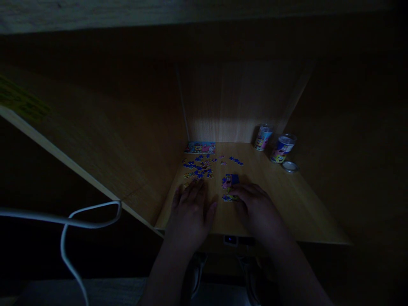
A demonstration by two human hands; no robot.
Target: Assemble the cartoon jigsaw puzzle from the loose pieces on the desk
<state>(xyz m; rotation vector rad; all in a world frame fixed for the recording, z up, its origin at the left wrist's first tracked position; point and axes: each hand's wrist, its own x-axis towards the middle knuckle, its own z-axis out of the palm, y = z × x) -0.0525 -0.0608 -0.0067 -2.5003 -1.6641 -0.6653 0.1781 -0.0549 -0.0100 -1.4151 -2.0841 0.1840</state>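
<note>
Our right hand (pixel 255 206) bends over the right side of the joined puzzle block (pixel 229 182), with thumb and forefinger at it; the fingertips are partly covered, so we cannot tell if they pinch a piece or only press. Our left hand (pixel 189 208) lies palm down to the left of the block, the fingers stretched and the thumb well apart from them, the tips at the near border of the loose pieces (pixel 199 173). Whether something is under these tips, we cannot see.

For pressing well, we should keep the block flat on the table (pixel 287 199), steady it by its outer border, and push each knob straight down, not sideways, because thin pieces easily lift at the seam. In this weak light, we would better compare shapes before we press.

The block's long axis seems to run away from us, though the hand hides part of it. Its knobbed side points left, to the loose pieces; its far border looks straight.

Beyond the block lies a short chain of pieces (pixel 236 161); beyond it and to the left, the picture card (pixel 200 147), lying with its length from side to side.
</note>
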